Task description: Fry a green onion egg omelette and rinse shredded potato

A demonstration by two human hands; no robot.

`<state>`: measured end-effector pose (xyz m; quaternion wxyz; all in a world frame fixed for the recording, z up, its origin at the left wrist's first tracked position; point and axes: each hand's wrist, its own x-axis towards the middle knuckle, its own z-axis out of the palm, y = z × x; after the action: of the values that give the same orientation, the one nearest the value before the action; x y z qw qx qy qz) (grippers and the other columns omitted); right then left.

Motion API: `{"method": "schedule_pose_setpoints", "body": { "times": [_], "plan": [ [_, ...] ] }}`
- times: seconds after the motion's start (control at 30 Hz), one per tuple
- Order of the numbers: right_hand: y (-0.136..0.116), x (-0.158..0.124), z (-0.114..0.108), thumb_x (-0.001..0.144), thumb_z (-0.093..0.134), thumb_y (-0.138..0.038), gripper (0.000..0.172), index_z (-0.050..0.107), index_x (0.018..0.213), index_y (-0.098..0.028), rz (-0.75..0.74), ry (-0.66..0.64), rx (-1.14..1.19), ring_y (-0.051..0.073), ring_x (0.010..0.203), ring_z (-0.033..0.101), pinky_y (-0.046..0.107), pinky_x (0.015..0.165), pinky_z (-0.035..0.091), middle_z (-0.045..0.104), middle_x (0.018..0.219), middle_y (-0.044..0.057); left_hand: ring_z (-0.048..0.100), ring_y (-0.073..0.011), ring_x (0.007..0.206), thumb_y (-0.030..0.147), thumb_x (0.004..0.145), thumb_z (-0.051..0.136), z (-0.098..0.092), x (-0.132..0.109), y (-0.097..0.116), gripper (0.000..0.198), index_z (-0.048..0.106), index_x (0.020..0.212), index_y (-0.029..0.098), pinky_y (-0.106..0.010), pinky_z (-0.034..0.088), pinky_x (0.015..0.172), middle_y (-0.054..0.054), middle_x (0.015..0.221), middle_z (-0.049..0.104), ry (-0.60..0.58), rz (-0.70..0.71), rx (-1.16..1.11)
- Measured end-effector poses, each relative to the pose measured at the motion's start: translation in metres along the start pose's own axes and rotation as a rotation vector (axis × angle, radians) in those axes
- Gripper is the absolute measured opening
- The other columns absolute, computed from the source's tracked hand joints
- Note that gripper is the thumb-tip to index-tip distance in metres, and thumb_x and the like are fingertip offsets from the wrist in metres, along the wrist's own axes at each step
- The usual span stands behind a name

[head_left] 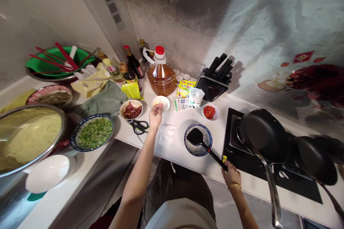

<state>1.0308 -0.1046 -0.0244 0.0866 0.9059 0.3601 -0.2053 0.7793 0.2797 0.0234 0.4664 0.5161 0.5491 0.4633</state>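
Note:
My left hand (156, 113) reaches over the near rim of a small white bowl (166, 104) with pale, finely cut bits in it. Its fingers are curled together, and whatever they pinch is hidden. With my right hand (232, 174) I grip the handle of a black spatula (195, 137). The spatula's head lies over a blue-patterned bowl (209, 146) of whitish grains; contact with them is hard to judge. Close by are a bowl of dark red chopped pieces (132, 110), black scissors (140, 126) and a bowl of chopped red chilli (209, 111).
Behind stand a large oil jug (161, 75), seasoning packets (186, 89) and a knife block (213, 86). To the right, a frying pan (264, 136) rests on the black stove (295, 182). Leftward are chopped greens (92, 132) and a large metal basin (63, 123).

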Motion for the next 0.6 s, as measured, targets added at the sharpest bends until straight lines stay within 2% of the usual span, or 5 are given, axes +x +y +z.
{"method": "schedule_pose_setpoints", "body": {
  "times": [0.17, 0.3, 0.37, 0.47, 0.6],
  "plan": [
    [0.005, -0.005, -0.003, 0.074, 0.055, -0.037, 0.05, 0.053, 0.121, -0.019, 0.004, 0.063, 0.08, 0.028, 0.112, 0.054, 0.042, 0.09, 0.042, 0.061, 0.118, 0.011, 0.062, -0.0181, 0.081, 0.042, 0.076, 0.058, 0.004, -0.002, -0.002, 0.03, 0.063, 0.088, 0.015, -0.029, 0.047, 0.077, -0.008, 0.09, 0.068, 0.003, -0.041, -0.007],
    [-0.048, 0.02, -0.064, 0.08, 0.05, -0.052, 0.052, 0.058, 0.113, -0.012, -0.35, 0.377, 0.396, 0.029, 0.106, 0.056, 0.041, 0.091, 0.043, 0.061, 0.112, 0.017, 0.061, -0.0175, 0.079, 0.044, 0.076, 0.058, 0.005, -0.001, 0.003, 0.031, 0.062, 0.086, 0.016, -0.028, 0.046, 0.073, -0.007, 0.089, 0.067, 0.031, -0.06, -0.001],
    [-0.112, 0.043, -0.126, 0.088, 0.041, -0.048, 0.044, 0.06, 0.108, -0.014, -0.573, 0.398, 0.566, 0.023, 0.099, 0.06, 0.035, 0.088, 0.045, 0.064, 0.107, 0.014, 0.061, -0.0172, 0.079, 0.046, 0.077, 0.056, 0.003, 0.0, 0.007, 0.032, 0.062, 0.088, 0.016, -0.027, 0.046, 0.072, -0.008, 0.09, 0.067, 0.039, -0.049, -0.004],
    [-0.239, 0.083, -0.234, 0.093, 0.033, -0.05, 0.047, 0.064, 0.101, -0.016, -0.726, 0.457, 0.57, 0.02, 0.083, 0.063, 0.03, 0.076, 0.046, 0.068, 0.092, 0.01, 0.061, -0.0173, 0.079, 0.048, 0.078, 0.055, -0.004, 0.003, 0.015, 0.035, 0.061, 0.091, 0.016, -0.027, 0.046, 0.071, -0.008, 0.09, 0.067, 0.022, -0.027, -0.014],
    [-0.404, 0.131, -0.339, 0.089, 0.032, -0.061, 0.064, 0.058, 0.113, -0.007, -0.711, 0.516, 0.355, 0.023, 0.083, 0.064, 0.035, 0.077, 0.045, 0.067, 0.083, 0.012, 0.062, -0.0196, 0.084, 0.051, 0.08, 0.052, -0.018, 0.01, 0.019, 0.037, 0.061, 0.091, 0.016, -0.029, 0.046, 0.074, -0.009, 0.093, 0.067, -0.021, -0.017, -0.052]
  ]
}}
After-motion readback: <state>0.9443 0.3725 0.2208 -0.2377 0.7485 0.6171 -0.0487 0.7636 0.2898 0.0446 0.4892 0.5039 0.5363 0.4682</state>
